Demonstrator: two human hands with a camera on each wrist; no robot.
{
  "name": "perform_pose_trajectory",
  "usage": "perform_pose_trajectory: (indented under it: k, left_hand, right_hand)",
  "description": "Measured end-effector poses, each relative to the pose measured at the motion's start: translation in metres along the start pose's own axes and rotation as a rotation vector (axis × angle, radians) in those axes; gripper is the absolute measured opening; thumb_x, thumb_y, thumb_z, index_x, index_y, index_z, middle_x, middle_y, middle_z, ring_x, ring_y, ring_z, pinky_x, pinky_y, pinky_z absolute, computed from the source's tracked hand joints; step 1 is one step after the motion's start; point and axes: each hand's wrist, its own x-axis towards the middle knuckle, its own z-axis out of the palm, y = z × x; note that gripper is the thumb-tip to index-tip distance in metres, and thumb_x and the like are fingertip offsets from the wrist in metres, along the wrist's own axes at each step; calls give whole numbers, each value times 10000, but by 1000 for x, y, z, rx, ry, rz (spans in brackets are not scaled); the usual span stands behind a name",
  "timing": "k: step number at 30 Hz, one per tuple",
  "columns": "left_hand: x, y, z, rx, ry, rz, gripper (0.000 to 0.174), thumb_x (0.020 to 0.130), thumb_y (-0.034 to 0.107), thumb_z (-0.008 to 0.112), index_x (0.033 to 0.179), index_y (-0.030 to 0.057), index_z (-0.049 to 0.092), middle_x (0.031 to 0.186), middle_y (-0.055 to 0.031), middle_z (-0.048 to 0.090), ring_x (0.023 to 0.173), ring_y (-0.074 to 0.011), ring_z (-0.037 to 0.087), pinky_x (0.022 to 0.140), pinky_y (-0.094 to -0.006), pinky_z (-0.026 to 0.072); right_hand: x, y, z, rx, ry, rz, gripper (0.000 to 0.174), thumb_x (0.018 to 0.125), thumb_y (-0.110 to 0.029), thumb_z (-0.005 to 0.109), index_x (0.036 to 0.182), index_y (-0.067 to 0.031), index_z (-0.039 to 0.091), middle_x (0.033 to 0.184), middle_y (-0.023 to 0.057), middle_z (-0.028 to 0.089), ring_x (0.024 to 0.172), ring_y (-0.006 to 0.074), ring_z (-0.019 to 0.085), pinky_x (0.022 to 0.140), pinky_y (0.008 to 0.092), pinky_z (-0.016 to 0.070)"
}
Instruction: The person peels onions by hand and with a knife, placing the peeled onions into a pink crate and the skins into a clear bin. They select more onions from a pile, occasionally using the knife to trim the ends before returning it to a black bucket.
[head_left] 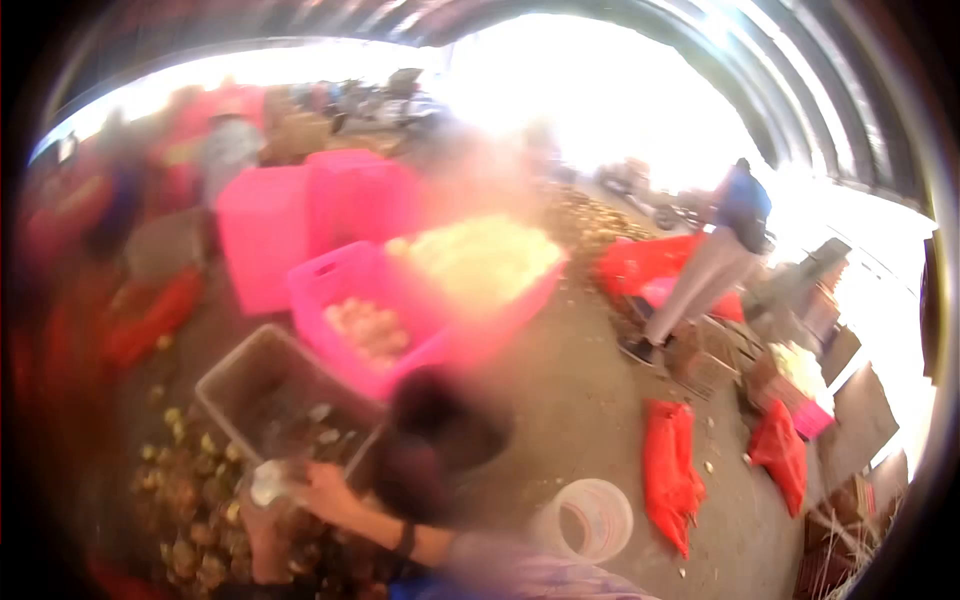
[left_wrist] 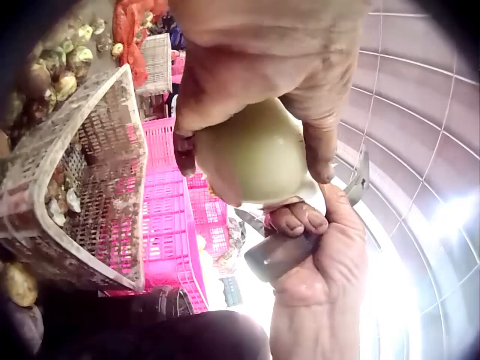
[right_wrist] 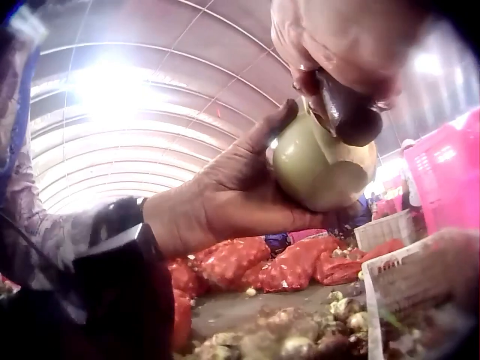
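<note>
A pale green, round vegetable (left_wrist: 255,154) with a smooth surface is gripped by the left hand (left_wrist: 262,60), thumb and fingers around its sides. In the right wrist view the left hand (right_wrist: 232,176) cups the vegetable (right_wrist: 315,165) from the side and below. The right hand (right_wrist: 345,45) curls round the dark handle (right_wrist: 349,116) of a tool at the vegetable's top; in the left wrist view this handle (left_wrist: 277,256) lies in the right hand (left_wrist: 319,262), and a curved metal blade (left_wrist: 358,180) shows beside it. The head view is blurred.
A dirty grey crate (head_left: 225,385) stands just beyond the hands, with pink crates (head_left: 350,375) behind it. Vegetables (head_left: 200,530) are piled at lower left. A white bucket (head_left: 590,520) and red sacks (head_left: 670,470) are at the right. A person (head_left: 715,250) stands farther off.
</note>
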Motion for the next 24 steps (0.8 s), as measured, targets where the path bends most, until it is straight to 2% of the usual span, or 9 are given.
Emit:
perform_pose_trajectory:
  k: [2, 3, 4, 6, 10, 13, 16, 19, 24]
  left_hand:
    - [-20, 80, 58, -129, 39, -71, 487, 742, 91, 738, 1204, 14, 606, 1138, -89, 659, 1001, -196, 638, 878, -315, 531]
    - [-24, 80, 66, -365, 62, -52, 734, 704, 136, 796, 1347, -24, 478, 1204, -133, 626, 1047, -254, 646, 901, -334, 549]
    - [-23, 69, 48, -139, 122, -107, 509, 752, 68, 712, 1245, 23, 591, 1162, -83, 654, 1013, -205, 637, 878, -316, 531]
    - [-22, 99, 58, -373, 3, -111, 734, 668, 48, 734, 1349, -34, 471, 1212, -145, 620, 1109, -255, 626, 947, -357, 528]
    - [-22, 78, 50, -477, -11, -117, 684, 720, 128, 774, 1314, -44, 483, 1207, -145, 625, 1108, -249, 630, 936, -342, 544]
    - [-23, 73, 44, -688, -36, -120, 642, 753, 175, 792, 1286, -34, 501, 1186, -145, 634, 1114, -247, 629, 942, -361, 552]
    - [-23, 72, 33, -766, 100, -125, 634, 768, 154, 792, 1290, -40, 488, 1220, -142, 619, 1139, -261, 620, 967, -393, 552]
    - [-23, 75, 33, -780, 103, -87, 664, 786, 197, 792, 1321, -31, 472, 1264, -142, 598, 1167, -275, 603, 1004, -411, 529]
    - [-13, 61, 35, -867, 153, -126, 692, 812, 273, 789, 1353, 1, 455, 1298, -151, 575, 1212, -298, 567, 1053, -449, 488]
  right_hand:
    - [-6, 0, -9, -146, 5, -85, 312, 855, -191, 719, 1063, 34, 656, 812, 203, 671, 674, 191, 607, 648, 400, 515]
    - [-7, -27, -16, 60, 61, -118, 269, 856, -179, 717, 1033, 18, 674, 772, 144, 686, 630, 180, 615, 568, 364, 507]
    - [-12, -66, -26, 555, -62, 490, 190, 871, -183, 703, 953, -14, 679, 727, 84, 663, 551, 130, 578, 446, 304, 446]
    - [-10, -20, -12, 612, 10, 421, 168, 892, -208, 680, 847, -53, 632, 688, 71, 628, 497, 103, 545, 367, 274, 369]
    - [-14, -48, -33, -122, -51, -449, 209, 912, -157, 618, 1092, -50, 612, 830, 92, 627, 543, 117, 554, 393, 241, 403]
    - [-15, -62, -49, 918, 6, 606, 247, 920, -144, 583, 1145, -45, 599, 862, 70, 618, 600, 112, 558, 454, 244, 448]
    - [-4, -57, -63, -149, 265, -171, 433, 854, -2, 593, 1287, 6, 567, 1127, 147, 538, 1082, 239, 554, 805, 309, 517]
    - [30, -51, -74, 73, 276, -89, 473, 835, 20, 612, 1305, -18, 569, 1135, 145, 553, 1046, 182, 562, 752, 269, 524]
    - [51, -55, -51, -648, 57, -124, 481, 923, -194, 594, 1365, -37, 486, 1057, 210, 667, 905, 340, 670, 763, 448, 527]
